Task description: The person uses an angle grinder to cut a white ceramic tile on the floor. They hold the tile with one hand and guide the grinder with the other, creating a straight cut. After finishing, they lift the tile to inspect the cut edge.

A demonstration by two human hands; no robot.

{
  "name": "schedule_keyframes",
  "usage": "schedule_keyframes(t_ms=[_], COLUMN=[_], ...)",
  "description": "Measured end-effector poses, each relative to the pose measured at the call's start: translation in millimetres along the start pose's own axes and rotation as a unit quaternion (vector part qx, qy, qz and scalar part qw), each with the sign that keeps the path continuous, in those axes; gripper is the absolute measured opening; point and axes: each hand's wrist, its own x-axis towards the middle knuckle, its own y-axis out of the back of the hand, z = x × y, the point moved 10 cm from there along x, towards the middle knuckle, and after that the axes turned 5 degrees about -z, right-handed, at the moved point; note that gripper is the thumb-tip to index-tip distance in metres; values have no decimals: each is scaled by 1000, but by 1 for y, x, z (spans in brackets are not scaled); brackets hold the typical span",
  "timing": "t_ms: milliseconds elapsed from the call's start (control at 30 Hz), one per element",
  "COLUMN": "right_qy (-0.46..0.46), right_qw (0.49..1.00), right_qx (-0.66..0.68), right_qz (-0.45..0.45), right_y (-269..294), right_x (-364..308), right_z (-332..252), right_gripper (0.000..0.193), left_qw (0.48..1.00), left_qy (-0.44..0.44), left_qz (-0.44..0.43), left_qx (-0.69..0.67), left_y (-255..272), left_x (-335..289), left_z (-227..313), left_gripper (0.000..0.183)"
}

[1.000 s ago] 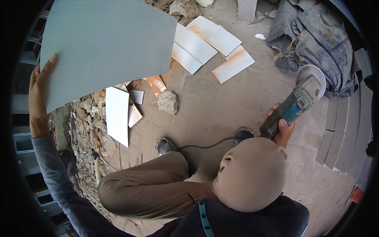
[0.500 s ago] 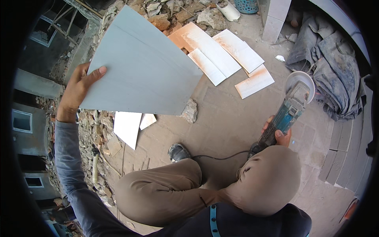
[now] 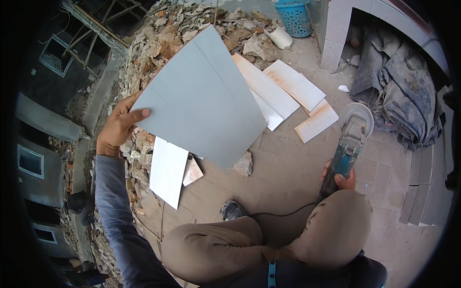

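My left hand (image 3: 121, 124) grips the left edge of a large grey tile (image 3: 204, 98), thumb on its face and the other fingers hidden behind. The tile is raised and tilted, its lower right corner near a lump of rubble (image 3: 243, 164). At the right, my right hand (image 3: 345, 180) is wrapped round the body of a teal and black angle grinder (image 3: 345, 161). The grinder's pale disc (image 3: 361, 115) points away from me, apart from the tile. I cannot tell whether the disc is spinning. A dark cord (image 3: 283, 214) runs from the grinder beside my knee.
White tile pieces with orange dust (image 3: 300, 91) lie beyond the grey tile. More cut white pieces (image 3: 167, 170) rest at the left by a rubble heap (image 3: 168, 41). A blue basket (image 3: 294, 19) stands at the back; crumpled dark cloth (image 3: 398, 89) lies at the right.
The view has shifted, so most things sit lower in the picture. The grey tile has turned slightly in my left hand's grip. My right hand still holds the grinder.
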Motion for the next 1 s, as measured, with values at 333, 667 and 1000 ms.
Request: schedule_keyframes(t_ms=[333, 667, 1000], right_qy=[17, -4, -43], right_qw=[1000, 997, 989], right_qx=[-20, -72, -63], right_qz=[13, -36, -130], right_y=[1, -39, -96], right_x=[5, 38, 52], right_z=[0, -4, 21], right_gripper=[74, 59, 56], left_qw=[923, 915, 844], left_qy=[-59, -28, 198], left_qz=[280, 338, 359], left_qx=[-258, -218, -345], left_y=[-29, -31, -72], left_x=[2, 81, 28], left_z=[-120, -216, -381], left_gripper=[62, 59, 73])
